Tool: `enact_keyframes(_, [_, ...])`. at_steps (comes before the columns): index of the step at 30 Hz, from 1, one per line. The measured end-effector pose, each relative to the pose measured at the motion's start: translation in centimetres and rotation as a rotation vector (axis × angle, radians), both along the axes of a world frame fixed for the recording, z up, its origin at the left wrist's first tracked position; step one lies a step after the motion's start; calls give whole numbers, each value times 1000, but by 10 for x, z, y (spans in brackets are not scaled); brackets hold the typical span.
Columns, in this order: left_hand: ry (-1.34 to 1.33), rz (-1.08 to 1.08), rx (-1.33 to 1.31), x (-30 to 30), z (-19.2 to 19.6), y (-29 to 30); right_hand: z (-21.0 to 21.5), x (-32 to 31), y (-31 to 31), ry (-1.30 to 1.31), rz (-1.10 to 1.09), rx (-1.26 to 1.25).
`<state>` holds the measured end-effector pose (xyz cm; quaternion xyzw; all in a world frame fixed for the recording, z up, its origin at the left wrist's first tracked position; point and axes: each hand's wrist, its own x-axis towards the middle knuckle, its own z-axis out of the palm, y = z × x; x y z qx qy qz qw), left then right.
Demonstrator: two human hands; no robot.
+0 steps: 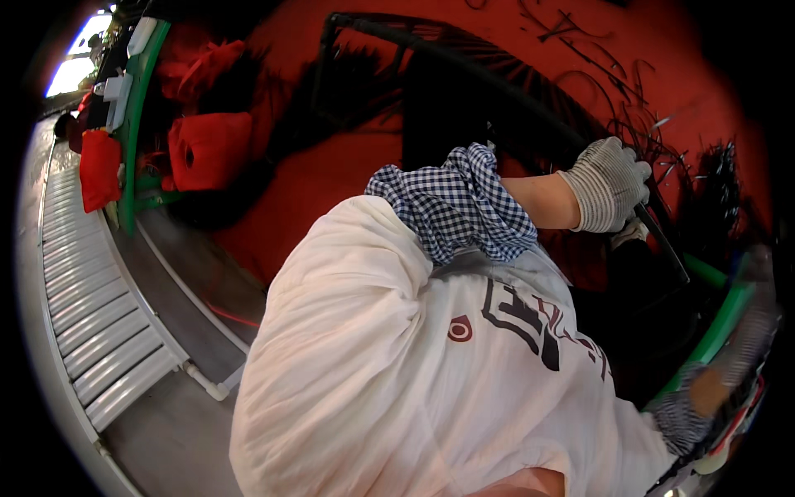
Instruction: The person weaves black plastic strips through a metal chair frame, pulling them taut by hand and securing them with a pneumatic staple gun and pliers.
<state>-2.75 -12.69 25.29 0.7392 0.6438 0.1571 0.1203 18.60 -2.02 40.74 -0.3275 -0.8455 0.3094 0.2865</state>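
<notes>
My left hand [611, 186], in a grey-and-white striped glove, has its fingers wrapped round the dark bar [669, 248] of a black frame. This black frame [464, 62] curves across a red surface, with thin rib-like strands along its inner side. Close under the glove is a small pale shape, too dark to name. At the far right edge my right hand [755, 286], also gloved, is smeared by motion near a green curved edge [716, 331]; its fingers cannot be made out. Blue-and-white checked sleeve covers [464, 203] are on both my forearms.
Loose black strips [613, 83] lie scattered on the red surface [522, 33], with a dark bundle [716, 195] at right. Red cloth-like pieces [207, 149] hang by a green upright [137, 124] at left. A roller conveyor [99, 298] runs along the left side.
</notes>
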Motion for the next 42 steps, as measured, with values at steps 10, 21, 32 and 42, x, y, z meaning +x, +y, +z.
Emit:
enact_keyframes(10, [50, -10, 21, 2, -1, -2, -239, -28, -76, 385, -46, -654])
enact_keyframes(21, [29, -81, 351, -17, -29, 11, -214, -22, -66, 318, 22, -716])
enact_keyframes(32, [139, -74, 500, -5, -29, 6, -152, -20, -81, 282, 72, -885])
enact_keyframes(42, [224, -31, 631, -18, -35, 31, -82, 347, -84, 26, -833, -83])
